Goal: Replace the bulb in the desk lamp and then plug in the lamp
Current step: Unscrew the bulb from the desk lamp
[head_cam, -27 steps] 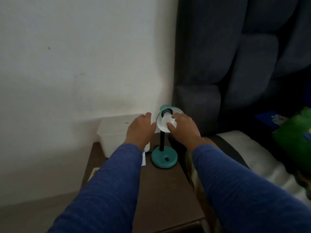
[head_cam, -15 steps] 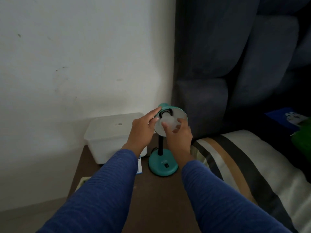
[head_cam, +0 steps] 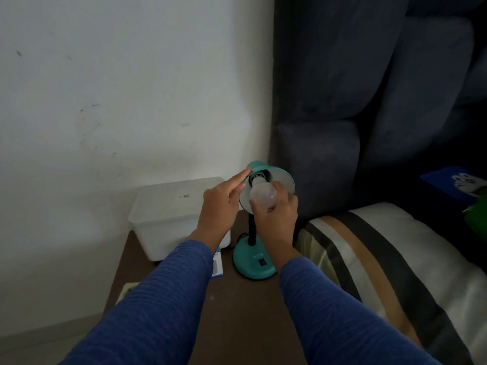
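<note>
A teal desk lamp [head_cam: 254, 264] stands on a dark brown bedside table [head_cam: 237, 312], its shade [head_cam: 286, 180] tilted towards me. A white bulb [head_cam: 263, 196] sits in the socket inside the shade. My right hand [head_cam: 276, 219] grips the bulb from below with fingers wrapped around its globe. My left hand [head_cam: 218, 206] holds the shade's left rim, with the index finger stretched along the outside. The lamp's black cord [head_cam: 241, 236] leaves the base at the back; its plug is hidden.
A white lidded plastic box [head_cam: 171, 206] stands at the table's back left against the wall. A small blue-and-white card [head_cam: 217, 264] lies under my left sleeve. A dark blue padded headboard [head_cam: 369, 101] and a striped pillow [head_cam: 382, 259] border the table on the right.
The view has shifted lower and closer to the lamp. My right hand has turned around the bulb, from on top of it to gripping it from below. My left hand stays on the shade.
</note>
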The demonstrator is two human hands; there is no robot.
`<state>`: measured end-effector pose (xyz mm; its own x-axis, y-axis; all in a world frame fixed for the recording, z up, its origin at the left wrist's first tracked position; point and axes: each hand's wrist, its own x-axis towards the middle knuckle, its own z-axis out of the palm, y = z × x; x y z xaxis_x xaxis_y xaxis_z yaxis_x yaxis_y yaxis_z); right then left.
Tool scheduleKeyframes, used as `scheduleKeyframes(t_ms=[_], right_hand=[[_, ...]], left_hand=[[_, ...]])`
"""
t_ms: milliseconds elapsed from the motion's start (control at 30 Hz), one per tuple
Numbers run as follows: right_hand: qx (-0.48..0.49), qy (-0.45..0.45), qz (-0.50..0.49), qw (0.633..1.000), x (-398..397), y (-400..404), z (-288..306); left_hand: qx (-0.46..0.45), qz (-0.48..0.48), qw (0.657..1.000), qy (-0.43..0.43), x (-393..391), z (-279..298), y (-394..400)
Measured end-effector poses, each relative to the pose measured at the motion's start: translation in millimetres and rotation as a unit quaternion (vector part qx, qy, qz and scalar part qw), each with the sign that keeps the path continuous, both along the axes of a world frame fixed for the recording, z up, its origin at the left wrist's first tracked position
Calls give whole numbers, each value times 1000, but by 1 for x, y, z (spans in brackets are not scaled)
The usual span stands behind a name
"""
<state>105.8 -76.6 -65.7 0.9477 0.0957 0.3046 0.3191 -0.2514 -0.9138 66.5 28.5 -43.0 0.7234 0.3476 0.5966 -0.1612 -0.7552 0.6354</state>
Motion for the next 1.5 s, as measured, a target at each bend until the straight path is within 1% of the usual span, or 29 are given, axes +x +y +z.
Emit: scheduleKeyframes(t_ms=[133,167,200,267,333,433,567,667,800,900,1000,1167,1300,1400,1500], right_hand=[[-42,-85,-7,995,-2,3,-1],[-37,-89,-10,995,-2,4,-2],[-19,-70,-13,997,-3,5,-1],[30,0,-25,999,-4,5,0],[51,55,-37,996,-2,5,1],[76,87,-12,993,0,3,1],[76,92,14,993,-2,5,3],[96,102,2,990,-2,7,7],[65,54,-15,996,-4,7,9],[72,67,-33,995,-5,6,9],[37,60,-39,997,-4,4,10],[71,69,-9,995,-6,4,10],[93,90,-20,991,-6,6,11],[62,70,-25,995,-6,5,9],[59,70,-38,995,-6,5,6]], left_hand=[[2,-5,1000,6,0,1,3],[1,-9,1000,6,0,1,3],[0,-11,1000,5,0,1,2],[-2,-12,1000,7,0,2,2],[-5,-13,1000,8,0,1,2],[1,-3,1000,6,0,1,3],[1,-6,1000,7,0,2,2],[3,-10,1000,7,0,3,0],[1,-4,1000,13,-2,5,1],[-6,-12,1000,16,-1,4,1],[-15,-16,1000,17,0,5,0],[-17,-14,1000,18,-1,6,0],[-15,-19,999,29,0,5,1],[-14,-17,999,32,0,6,1],[-14,-19,999,33,-1,7,1]])
